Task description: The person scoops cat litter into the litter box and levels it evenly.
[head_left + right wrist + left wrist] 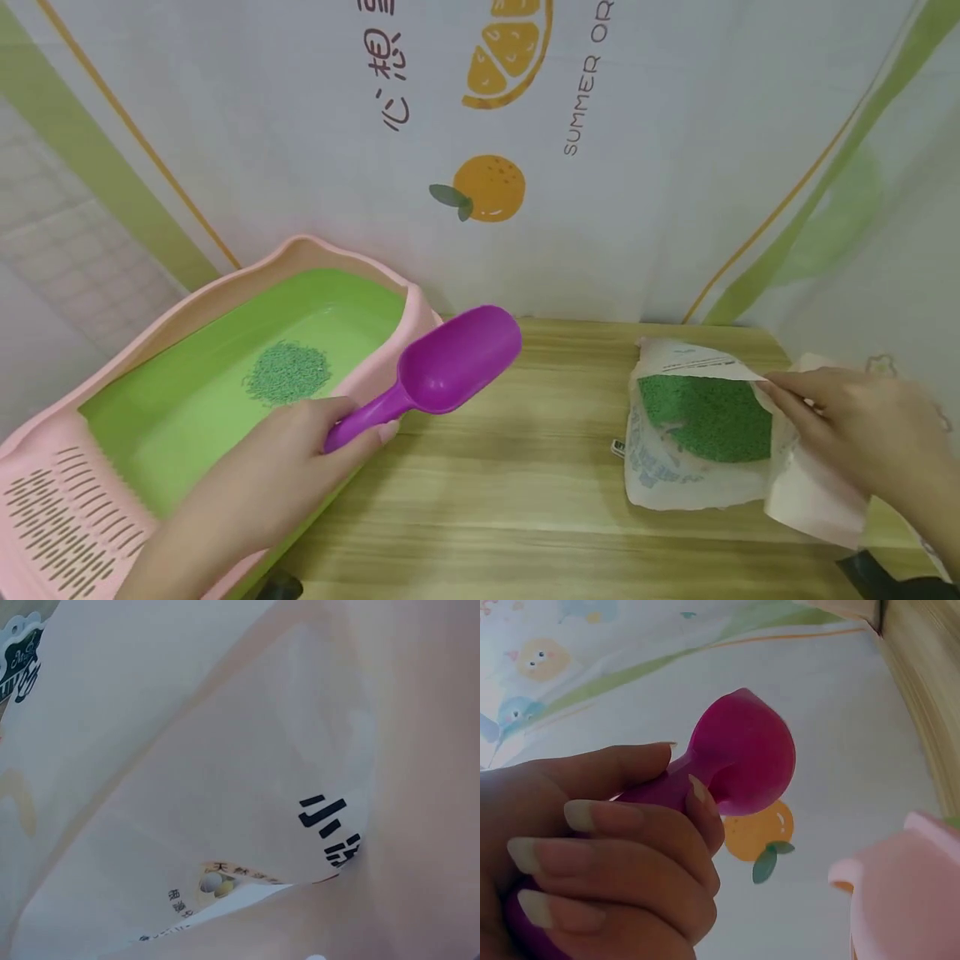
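My left hand (262, 483) grips the handle of a purple scoop (465, 354), its fingers wrapped round it in the left wrist view. The scoop's bowl points up and to the right, with no pellets showing in it. At the right, my right hand (870, 425) pinches the top edge of a white bag (667, 492) standing on the table. Green pellet litter (705, 421) shows through the bag's opening. Printed bag material (225, 765) fills the right wrist view. Below the scoop sits a pink-rimmed litter box (180, 433) with a small heap of green pellets (288, 372) on its green floor.
A slotted pink step (71, 517) forms the box's near left end. The wood-grain table (510, 500) runs between box and bag. A printed white cloth (615, 233) hangs behind. Dark objects, one a black piece (888, 579), show at the bottom edge.
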Available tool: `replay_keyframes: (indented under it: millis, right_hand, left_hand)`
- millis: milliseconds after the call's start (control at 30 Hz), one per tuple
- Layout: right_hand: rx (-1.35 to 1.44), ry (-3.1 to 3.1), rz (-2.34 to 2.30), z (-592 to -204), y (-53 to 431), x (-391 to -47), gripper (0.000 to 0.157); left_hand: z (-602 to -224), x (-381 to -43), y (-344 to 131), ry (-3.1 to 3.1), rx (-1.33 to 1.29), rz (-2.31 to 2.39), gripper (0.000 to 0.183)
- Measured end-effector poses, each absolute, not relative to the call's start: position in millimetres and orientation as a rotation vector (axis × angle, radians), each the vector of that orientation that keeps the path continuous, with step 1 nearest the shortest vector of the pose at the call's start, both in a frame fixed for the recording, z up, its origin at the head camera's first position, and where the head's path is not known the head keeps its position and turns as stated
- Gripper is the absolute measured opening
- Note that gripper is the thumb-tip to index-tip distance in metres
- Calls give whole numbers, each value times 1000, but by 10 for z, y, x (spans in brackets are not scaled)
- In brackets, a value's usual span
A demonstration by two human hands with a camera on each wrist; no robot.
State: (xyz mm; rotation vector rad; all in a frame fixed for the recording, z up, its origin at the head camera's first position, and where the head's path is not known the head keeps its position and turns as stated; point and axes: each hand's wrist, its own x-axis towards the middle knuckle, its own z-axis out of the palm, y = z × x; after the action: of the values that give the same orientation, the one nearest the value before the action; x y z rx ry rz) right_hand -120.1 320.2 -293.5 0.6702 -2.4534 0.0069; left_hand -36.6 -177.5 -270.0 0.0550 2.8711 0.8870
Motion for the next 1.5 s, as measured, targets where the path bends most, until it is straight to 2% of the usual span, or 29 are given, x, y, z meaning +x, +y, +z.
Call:
replay_keyframes:
  millis: [133, 333, 500, 733, 1000, 1500]
  right_hand:
    - [666, -2434, 27, -2960, 3197, -1200, 43]
    - [694, -2363, 43, -2991, 3198, -1209, 68]
    - [716, -2351, 63, -2999, 3199, -1217, 69]
    - [740, -2339, 88, -3020, 3190, -1237, 69]
    - [725, -2367, 91, -3026, 3205, -1220, 55]
    - [730, -2336, 74, -3004, 3189, -1215, 68]
  left_hand:
    - [-2755, -337, -1633, 2872, 110, 909, 52]
    - [-2981, -340, -1311, 2803, 291, 983, 42]
    - [-3228, -343, -983, 2698, 388, 999, 33]
    - [-3392, -453, -706, 2594, 444, 1058, 31]
    - [-3466, -576, -401, 2548, 480, 1053, 31]
    - [-3553, -775, -24, 2463, 475, 1081, 37]
